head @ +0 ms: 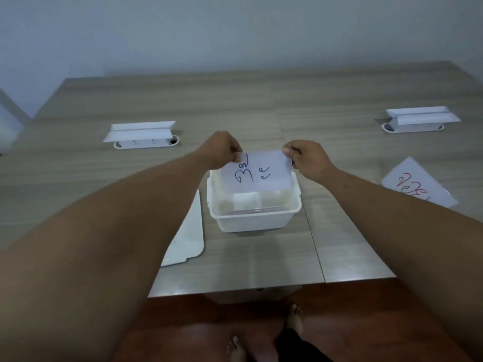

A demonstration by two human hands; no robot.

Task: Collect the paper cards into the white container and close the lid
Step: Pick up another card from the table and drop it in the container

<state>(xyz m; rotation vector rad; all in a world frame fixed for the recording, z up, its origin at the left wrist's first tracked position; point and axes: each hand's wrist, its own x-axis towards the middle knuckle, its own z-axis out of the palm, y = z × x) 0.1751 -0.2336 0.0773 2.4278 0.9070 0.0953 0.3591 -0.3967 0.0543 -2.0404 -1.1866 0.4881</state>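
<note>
- the grey wood-grain tabletop carries everything: the open white container sits near the front edge at centre, and its lid lies flat just to the left, partly hidden under the left forearm.
- both arms reach in from the near side; the left hand and right hand pinch the two top corners of one paper card, held upright over the far half of the container with its lower edge dipping below the rim.
- fingers of each hand are closed narrowly on the card's corners, thumb against forefinger.
- to do this step well, it seems wise to keep the card level, lower it straight between the walls, then let both corners go together so it settles flat and does not jam at a slant.
- a second card with red writing lies on the right of the tabletop, well apart from the container; it looks to be next.
- two white socket boxes stand far left and far right, clear of the work.
- hard to make out: a reddish sheet shows dimly on the container floor, but how many cards lie there cannot be told; the lid's full outline is cut off by the arm.
</note>
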